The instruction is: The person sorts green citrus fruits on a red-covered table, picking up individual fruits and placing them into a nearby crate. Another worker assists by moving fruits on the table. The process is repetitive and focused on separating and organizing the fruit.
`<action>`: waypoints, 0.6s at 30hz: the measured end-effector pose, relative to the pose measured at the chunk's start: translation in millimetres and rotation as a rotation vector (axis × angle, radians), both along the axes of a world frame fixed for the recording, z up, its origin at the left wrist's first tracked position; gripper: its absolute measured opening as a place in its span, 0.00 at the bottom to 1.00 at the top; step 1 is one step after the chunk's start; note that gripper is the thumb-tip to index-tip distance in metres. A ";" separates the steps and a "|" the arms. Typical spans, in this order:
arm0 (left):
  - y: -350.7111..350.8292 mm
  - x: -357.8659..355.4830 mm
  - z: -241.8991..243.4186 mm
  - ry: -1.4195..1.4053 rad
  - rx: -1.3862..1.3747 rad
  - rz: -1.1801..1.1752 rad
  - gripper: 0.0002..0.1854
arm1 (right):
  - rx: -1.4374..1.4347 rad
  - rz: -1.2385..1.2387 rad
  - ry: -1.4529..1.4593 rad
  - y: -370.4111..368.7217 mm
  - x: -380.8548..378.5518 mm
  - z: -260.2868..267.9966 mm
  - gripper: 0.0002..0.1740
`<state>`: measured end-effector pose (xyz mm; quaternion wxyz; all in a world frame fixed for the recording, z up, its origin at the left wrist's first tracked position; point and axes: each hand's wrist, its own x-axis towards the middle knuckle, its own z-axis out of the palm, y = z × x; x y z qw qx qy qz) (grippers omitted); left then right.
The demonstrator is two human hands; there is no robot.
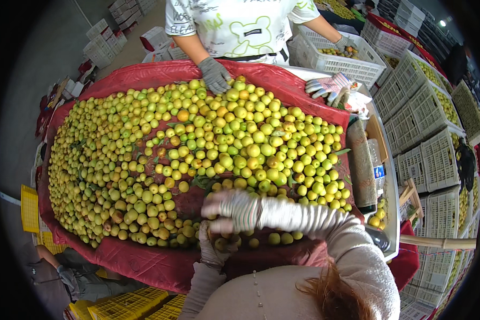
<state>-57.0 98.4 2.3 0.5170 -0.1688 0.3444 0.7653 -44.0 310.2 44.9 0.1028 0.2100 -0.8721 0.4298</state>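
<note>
Small yellow-green fruits that look like jujubes (253,150) are spread over a table lined with red plastic sheeting (144,264). My left hand (210,248), in a light glove, is at the near edge, curled around one or more of the fruits (221,243). Just above it is my right hand (234,210), in a striped glove and blurred by motion, with its fingers pointing left. Whether the right hand holds anything is not visible. A bare patch of the red sheeting lies left of my hands, with some green leaves (202,182) behind it.
Across the table, a person's grey-gloved hand (215,75) touches the fruits; their other hand (346,43) is over a white crate (336,66). Striped gloves (329,87) and a plastic bottle (376,164) lie right. Stacked fruit crates (414,120) stand beyond; yellow crates (132,304) sit lower left.
</note>
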 end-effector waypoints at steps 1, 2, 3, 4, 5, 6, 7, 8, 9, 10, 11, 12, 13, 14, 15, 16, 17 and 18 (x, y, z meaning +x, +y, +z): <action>-0.2 -0.6 7.7 -0.133 0.235 0.020 0.32 | 0.152 -0.030 -0.141 18.7 -25.7 18.7 0.27; 5.5 0.1 10.0 -0.094 0.210 0.017 0.32 | 0.195 -0.206 -0.062 43.4 -51.7 -4.9 0.30; 7.5 1.4 9.9 -0.053 0.180 0.031 0.31 | 0.251 -0.317 -0.169 71.2 -80.6 -3.5 0.31; 8.1 2.7 10.2 -0.060 0.182 0.046 0.31 | 0.335 -0.401 -0.352 92.3 -102.6 27.3 0.32; 15.0 3.4 13.0 -0.063 0.187 0.031 0.30 | 0.597 -0.618 -0.184 129.8 -136.1 -13.6 0.31; 12.6 4.1 11.1 -0.063 0.181 0.058 0.30 | 0.632 -0.658 -0.304 141.4 -163.8 -3.9 0.30; 9.2 5.1 7.4 -0.036 0.151 0.055 0.30 | 0.667 -0.700 -0.424 151.7 -187.5 5.7 0.30; 7.9 5.9 2.9 -0.014 0.127 0.030 0.30 | 0.657 -0.756 -0.441 174.4 -206.9 -1.1 0.29; 3.7 7.2 -1.9 0.009 0.091 0.025 0.30 | 0.639 -0.790 -0.456 185.8 -224.9 -16.4 0.28; -1.1 7.7 -3.2 -0.010 0.109 0.005 0.31 | 0.662 -0.837 -0.537 185.3 -229.2 -17.9 0.28; -1.6 4.9 -3.6 0.003 0.097 0.002 0.31 | 0.685 -0.886 -0.620 185.3 -233.1 -18.7 0.27; -2.5 5.6 -3.1 0.005 0.079 -0.007 0.31 | 0.721 -0.870 -0.708 186.4 -238.4 -20.7 0.27; -3.6 9.7 -3.3 -0.006 0.068 -0.017 0.31 | 0.737 -0.885 -0.702 181.9 -235.0 -19.0 0.26; -2.6 8.4 -2.2 -0.008 0.092 -0.021 0.30 | 0.700 -0.838 -0.746 180.7 -226.7 -16.5 0.25; -1.9 7.7 -1.5 -0.011 0.066 -0.021 0.30 | 0.673 -0.805 -0.785 183.7 -215.0 -8.2 0.25; -1.1 8.2 0.3 -0.006 0.045 -0.023 0.30 | 0.717 -0.766 -0.849 189.6 -197.5 -9.0 0.25; -1.1 8.7 1.7 -0.002 0.023 -0.027 0.30 | 0.610 -0.827 -0.797 194.1 -177.5 -21.0 0.24; 0.9 6.9 2.4 0.001 0.081 -0.039 0.30 | 0.529 -0.813 -0.786 198.5 -154.3 -24.5 0.23</action>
